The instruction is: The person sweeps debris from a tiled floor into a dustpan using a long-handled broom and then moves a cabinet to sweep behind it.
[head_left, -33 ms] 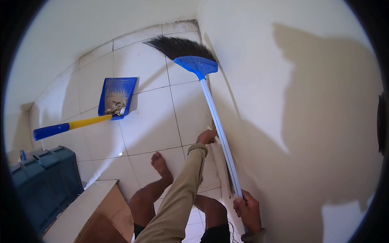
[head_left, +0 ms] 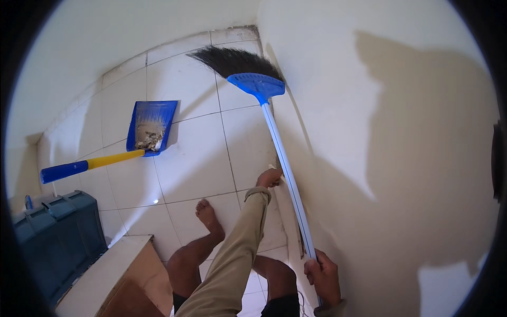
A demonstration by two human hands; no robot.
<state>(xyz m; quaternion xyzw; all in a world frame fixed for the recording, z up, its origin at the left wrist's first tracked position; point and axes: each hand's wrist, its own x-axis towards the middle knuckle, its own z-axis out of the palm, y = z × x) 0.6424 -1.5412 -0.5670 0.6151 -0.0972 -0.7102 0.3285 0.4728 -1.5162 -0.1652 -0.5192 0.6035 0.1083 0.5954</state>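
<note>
A broom (head_left: 256,84) with a blue head, black bristles and a light-blue handle slants along the wall on my right. My right hand (head_left: 324,277) is closed round the lower end of its handle, and the bristles point to the far floor. My left hand (head_left: 270,178) reaches forward to the foot of the wall, right beside the handle. Its fingers are curled at a pale bit of something I cannot make out, partly hidden behind the handle. On the tiles to the left lies a blue dustpan (head_left: 153,112) with a yellow and blue handle; scraps of debris (head_left: 150,138) sit inside.
White floor tiles (head_left: 200,142) run to the far wall. A dark teal plastic bin (head_left: 63,232) and a pale wooden board or cabinet edge (head_left: 111,269) stand at the lower left. My bare foot (head_left: 208,214) rests near the middle. A thin cable shows beside my right leg.
</note>
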